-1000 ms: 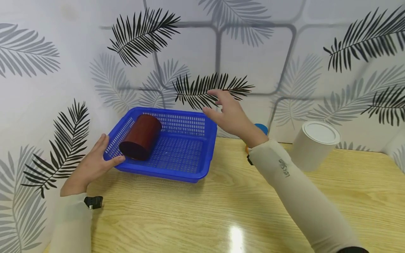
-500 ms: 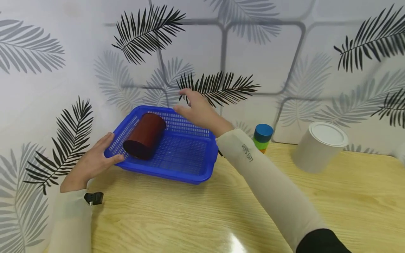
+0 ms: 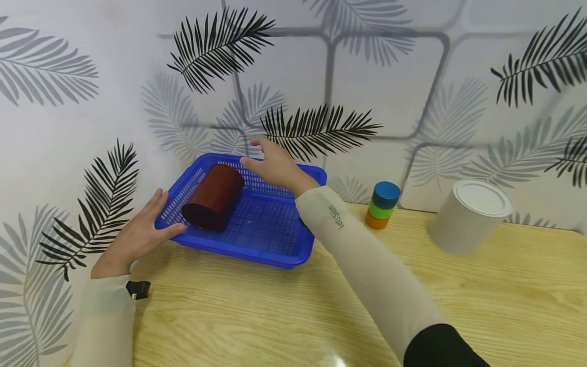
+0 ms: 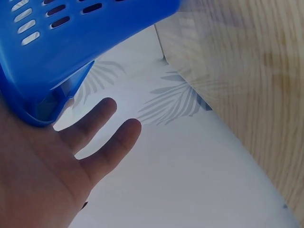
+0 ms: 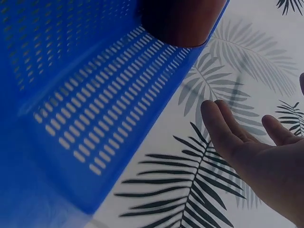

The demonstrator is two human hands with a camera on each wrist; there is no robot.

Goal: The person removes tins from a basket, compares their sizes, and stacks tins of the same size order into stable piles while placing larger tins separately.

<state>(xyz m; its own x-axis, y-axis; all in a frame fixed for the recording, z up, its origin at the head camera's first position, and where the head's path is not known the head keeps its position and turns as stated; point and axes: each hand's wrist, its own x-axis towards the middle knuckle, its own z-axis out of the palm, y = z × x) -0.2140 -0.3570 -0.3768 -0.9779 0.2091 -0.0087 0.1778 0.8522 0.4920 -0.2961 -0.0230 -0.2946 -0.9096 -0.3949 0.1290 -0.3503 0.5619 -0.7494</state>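
Observation:
A blue plastic basket [image 3: 257, 257] stands on the table against the wall covering. A dark red-brown cylinder [image 3: 214, 196] lies on its side in the basket's left part. My left hand [image 3: 139, 232] is at the basket's left end, thumb by the front rim and fingers spread along the outside. In the left wrist view, the rim's corner meets the palm of the left hand [image 4: 52, 175], and two fingers stretch out straight. My right hand [image 3: 274, 165] hovers at the back rim, fingers loosely extended with nothing in them. In the right wrist view, the right hand [image 5: 256, 152] appears apart from the basket wall.
Right of the basket, a small stack of blue, green and orange round pieces [image 3: 382, 205] stands near the table's back edge. Farther right is a white lidded can [image 3: 470, 216]. Leaf-patterned covering [image 3: 385, 86] rises behind the wooden table [image 3: 220, 316].
My right hand has moved left along the basket's back rim, uncovering the coloured stack. The left hand stays at the basket's left end. The head view has shifted slightly.

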